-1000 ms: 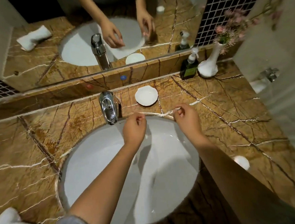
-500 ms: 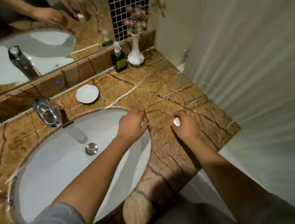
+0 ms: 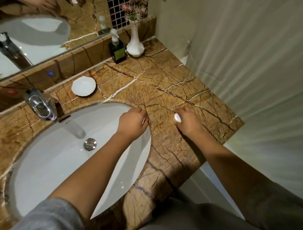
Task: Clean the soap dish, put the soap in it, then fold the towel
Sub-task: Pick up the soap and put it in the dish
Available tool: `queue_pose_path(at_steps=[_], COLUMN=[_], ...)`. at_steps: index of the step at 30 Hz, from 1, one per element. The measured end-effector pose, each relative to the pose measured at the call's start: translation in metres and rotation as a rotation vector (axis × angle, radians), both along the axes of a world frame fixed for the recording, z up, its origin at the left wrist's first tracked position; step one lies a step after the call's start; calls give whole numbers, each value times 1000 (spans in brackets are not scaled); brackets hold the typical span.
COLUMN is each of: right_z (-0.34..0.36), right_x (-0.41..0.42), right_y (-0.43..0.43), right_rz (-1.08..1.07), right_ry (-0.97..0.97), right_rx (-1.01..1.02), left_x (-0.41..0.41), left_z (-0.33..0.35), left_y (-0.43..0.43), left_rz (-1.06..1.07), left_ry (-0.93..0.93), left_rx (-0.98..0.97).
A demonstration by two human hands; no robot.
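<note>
The white soap dish (image 3: 83, 87) sits empty on the brown marble counter (image 3: 162, 81), behind the sink and to the right of the faucet. My right hand (image 3: 187, 121) rests on the counter right of the basin, shut on a small white soap (image 3: 177, 117) that shows at my fingertips. Over the basin's right rim, my left hand (image 3: 133, 123) is curled into a fist, and I see nothing clearly held in it. The two hands are a short gap apart. The towel is out of view.
A white oval sink (image 3: 60, 158) with a metal drain (image 3: 90, 144) fills the left. A chrome faucet (image 3: 39, 105) stands behind it. A dark green pump bottle (image 3: 117, 51) and a white flower vase (image 3: 135, 47) stand at the back. The counter's right edge (image 3: 223, 98) drops off beside a pale curtain (image 3: 261, 70).
My view has swung right, losing the towel. My right hand has moved from the sink's back rim to the counter and closed on the soap that lay there. My left hand followed rightwards.
</note>
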State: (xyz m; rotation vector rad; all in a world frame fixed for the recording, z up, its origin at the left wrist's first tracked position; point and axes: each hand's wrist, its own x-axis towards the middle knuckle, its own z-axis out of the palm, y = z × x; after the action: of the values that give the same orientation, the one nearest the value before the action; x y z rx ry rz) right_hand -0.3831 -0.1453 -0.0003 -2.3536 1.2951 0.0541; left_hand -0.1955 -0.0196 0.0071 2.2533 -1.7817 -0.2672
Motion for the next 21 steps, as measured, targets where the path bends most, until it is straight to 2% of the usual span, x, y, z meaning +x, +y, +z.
queue_pose_path(at_steps=[4, 7, 16, 21], right_z=[4, 14, 53, 52], right_x=[5, 27, 177, 261], right_y=[-1, -5, 16, 33], right_rz=[6, 24, 319, 496], right_ry=[64, 35, -207, -193], right_rx=[-9, 7, -4, -4], left_x=[7, 20, 68, 87], left_z=[0, 4, 21, 22], left_y=[2, 8, 68, 113], left_rz=[45, 118, 411, 471], left_ry=[8, 17, 28, 28], left_rx=[0, -12, -122, -108])
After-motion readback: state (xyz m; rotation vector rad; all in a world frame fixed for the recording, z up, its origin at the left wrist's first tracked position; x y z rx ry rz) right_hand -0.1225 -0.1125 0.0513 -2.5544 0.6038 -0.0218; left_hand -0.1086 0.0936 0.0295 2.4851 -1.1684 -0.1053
